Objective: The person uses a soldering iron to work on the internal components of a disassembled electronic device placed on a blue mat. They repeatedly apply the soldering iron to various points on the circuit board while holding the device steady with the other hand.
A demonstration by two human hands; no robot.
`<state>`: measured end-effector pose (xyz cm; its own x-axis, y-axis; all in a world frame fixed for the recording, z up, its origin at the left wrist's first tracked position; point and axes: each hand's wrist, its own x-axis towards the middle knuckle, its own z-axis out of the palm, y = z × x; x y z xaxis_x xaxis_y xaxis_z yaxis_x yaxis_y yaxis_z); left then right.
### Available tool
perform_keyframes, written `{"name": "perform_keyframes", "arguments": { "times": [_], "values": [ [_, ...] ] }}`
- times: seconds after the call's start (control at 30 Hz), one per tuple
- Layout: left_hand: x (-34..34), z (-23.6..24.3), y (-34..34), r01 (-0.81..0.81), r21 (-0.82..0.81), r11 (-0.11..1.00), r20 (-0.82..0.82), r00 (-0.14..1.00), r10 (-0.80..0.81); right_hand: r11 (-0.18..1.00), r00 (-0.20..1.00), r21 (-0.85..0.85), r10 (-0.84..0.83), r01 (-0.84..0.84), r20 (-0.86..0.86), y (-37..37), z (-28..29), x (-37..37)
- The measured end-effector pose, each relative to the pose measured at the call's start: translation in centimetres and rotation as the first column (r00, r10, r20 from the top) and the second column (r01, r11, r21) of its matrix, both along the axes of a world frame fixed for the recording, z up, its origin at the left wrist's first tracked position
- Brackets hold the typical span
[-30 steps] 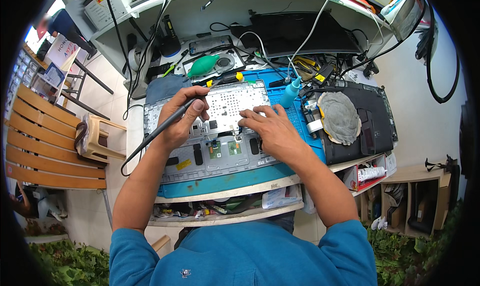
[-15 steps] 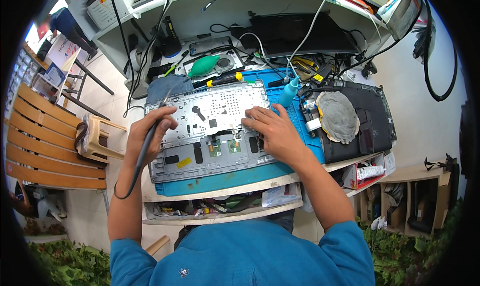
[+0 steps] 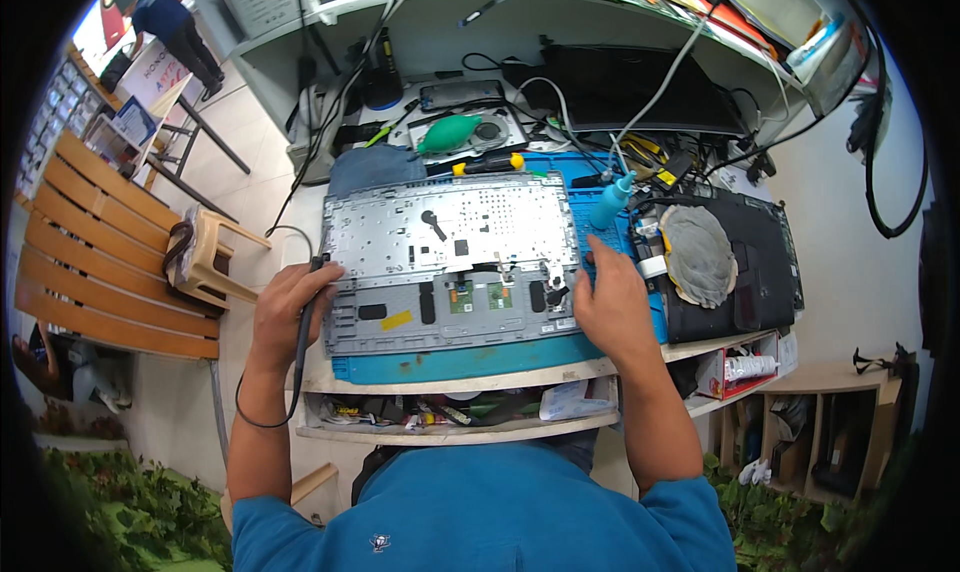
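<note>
A silver-grey laptop casing (image 3: 375, 230) lies flat on a blue mat (image 3: 470, 362), its inner side up. My left hand (image 3: 287, 307) is at the casing's left edge, closed around a dark soldering iron (image 3: 303, 347) whose cable loops below the wrist. Beside the right edge of the casing is my right hand (image 3: 612, 307), thumb and forefinger apart with nothing seen between them; its other fingers are partly hidden. Just beyond that hand stands a light-blue squeeze bottle (image 3: 610, 204).
Behind the casing lie a green air blower (image 3: 450, 134) and a yellow-and-black screwdriver (image 3: 488, 166). A grey round pad (image 3: 698, 257) rests on a black laptop (image 3: 770, 272) at right. Cables hang from the shelf (image 3: 400, 0). An open drawer (image 3: 460, 434) holds tools below.
My right hand has come off the casing to its right edge. My left hand, still holding the soldering iron, has drawn down to the left edge. The whole view has shifted slightly.
</note>
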<state>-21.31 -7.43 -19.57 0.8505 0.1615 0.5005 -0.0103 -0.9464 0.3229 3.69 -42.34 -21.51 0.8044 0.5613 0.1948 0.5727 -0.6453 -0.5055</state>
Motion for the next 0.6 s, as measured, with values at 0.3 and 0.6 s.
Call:
{"name": "perform_keyframes", "arguments": {
  "times": [0.3, 0.6],
  "values": [
    [-1.5, -1.0, 1.0, -0.014, 0.031, 0.999, 0.010, 1.000, 0.013, 1.000, 1.000, 0.013, -0.010, 0.011, -0.027, -0.2, -0.6, -0.2],
    [-1.8, -1.2, 1.4, 0.003, -0.069, 0.998, -0.063, 0.998, -0.007, 0.995, 1.000, 0.093, -0.025, 0.026, -0.011, 0.2, -1.1, -0.4]
  ]
}}
